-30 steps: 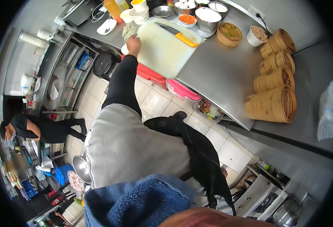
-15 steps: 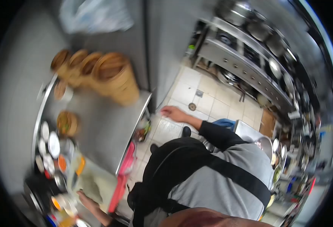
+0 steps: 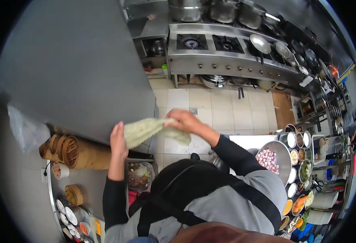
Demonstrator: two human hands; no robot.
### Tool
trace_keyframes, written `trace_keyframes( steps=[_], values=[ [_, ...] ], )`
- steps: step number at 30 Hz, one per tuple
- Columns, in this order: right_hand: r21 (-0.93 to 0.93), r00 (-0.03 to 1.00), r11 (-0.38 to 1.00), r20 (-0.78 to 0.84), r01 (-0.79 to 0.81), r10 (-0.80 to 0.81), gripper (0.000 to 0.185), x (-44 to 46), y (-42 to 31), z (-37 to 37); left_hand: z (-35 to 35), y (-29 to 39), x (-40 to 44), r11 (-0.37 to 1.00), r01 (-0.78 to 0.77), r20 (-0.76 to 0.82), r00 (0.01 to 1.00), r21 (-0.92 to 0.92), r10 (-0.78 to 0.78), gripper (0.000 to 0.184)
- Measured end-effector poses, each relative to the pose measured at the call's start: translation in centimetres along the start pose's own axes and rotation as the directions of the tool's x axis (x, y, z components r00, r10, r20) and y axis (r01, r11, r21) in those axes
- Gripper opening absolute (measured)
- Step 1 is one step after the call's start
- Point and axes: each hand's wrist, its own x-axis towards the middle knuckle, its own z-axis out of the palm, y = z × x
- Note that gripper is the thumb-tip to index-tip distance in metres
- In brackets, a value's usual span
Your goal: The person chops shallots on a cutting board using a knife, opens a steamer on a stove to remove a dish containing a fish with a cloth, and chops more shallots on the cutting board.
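We're holding pale cloth (image 3: 141,130) in left hand (image 3: 118,139) and right hand (image 3: 183,121); steamers (image 3: 92,156) crowding table (image 3: 97,188), tall metal cabinet (image 3: 85,77) standing beyond.

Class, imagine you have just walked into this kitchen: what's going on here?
A person is holding a pale green cloth above the floor, their left hand at one end and their right hand gripping it further along. Bamboo steamers stand to their left. To their right, a metal bowl holds small pink-and-white bulbs. A stove stands ahead, across the tiled floor.
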Motion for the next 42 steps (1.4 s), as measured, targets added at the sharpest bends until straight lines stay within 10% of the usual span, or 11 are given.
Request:
trace_keyframes(
  steps=[3, 6, 8, 13, 18, 24, 27, 32, 38, 40, 42],
  values=[
    [0.006, 0.973, 0.974, 0.047, -0.228, 0.227, 0.037, 1.8, 0.4, -8.0, 8.8, -1.0, 6.3, 0.822, -0.320, 0.123, 0.947, 0.471, 0.298, 0.043],
    [-0.028, 0.973, 0.997, -0.217, 0.067, -0.072, 0.043, 5.4, 5.9, -11.6, 18.2, -1.2, 11.5, 0.665, -0.664, 0.672, 0.668, 0.342, 0.321, 0.076],
    [0.167, 0.948, 0.947, -0.117, -0.274, 0.295, 0.048, 7.4, 5.7, -16.4, 24.9, -1.6, 13.4, 0.780, -0.592, 0.826, 0.531, 0.202, 0.189, 0.060],
    [0.230, 0.880, 0.907, -0.247, -0.354, 0.406, 0.037, 8.6, 10.3, -26.3, 35.5, -4.2, 24.4, 0.950, -0.270, 0.799, 0.601, 0.157, 0.039, 0.026],
    [0.092, 0.747, 0.844, -0.422, -0.529, 0.514, 0.042, 9.7, 13.4, -33.4, 42.9, -1.5, 30.9, 0.983, -0.030, 0.874, 0.462, 0.182, -0.148, 0.054],
    [0.107, 0.680, 0.806, -0.480, -0.582, 0.555, 0.032, 13.1, 17.3, -38.0, 54.6, -1.4, 38.6, 0.801, -0.591, 0.784, 0.451, -0.096, 0.427, 0.039],
    [-0.124, 0.720, 0.811, -0.551, -0.572, 0.423, 0.028, 11.7, 22.2, -39.2, 59.0, 0.0, 38.1, 0.914, -0.266, 0.946, 0.023, -0.306, 0.323, 0.055],
    [0.361, 0.517, 0.874, -0.707, -0.324, 0.483, 0.044, 11.0, 23.8, -42.8, 65.0, -7.3, 44.7, 0.704, -0.710, 0.922, -0.281, -0.011, -0.268, 0.022],
    [0.812, 0.485, 0.534, -0.574, 0.236, 0.660, 0.031, 3.9, 29.6, -42.9, 71.0, -4.9, 43.4, 0.839, 0.495, 0.972, -0.179, 0.225, -0.155, 0.035],
    [0.832, 0.465, 0.541, -0.434, -0.123, 0.772, 0.031, 3.4, 32.0, -38.8, 72.3, -11.3, 47.7, 0.747, 0.484, 0.891, -0.251, 0.455, -0.379, 0.034],
    [0.886, 0.346, 0.460, -0.413, -0.063, 0.842, 0.030, 2.9, 36.8, -37.9, 71.6, -15.9, 49.5, 0.758, -0.066, 0.695, -0.355, 0.649, -0.626, 0.038]
  ],
)
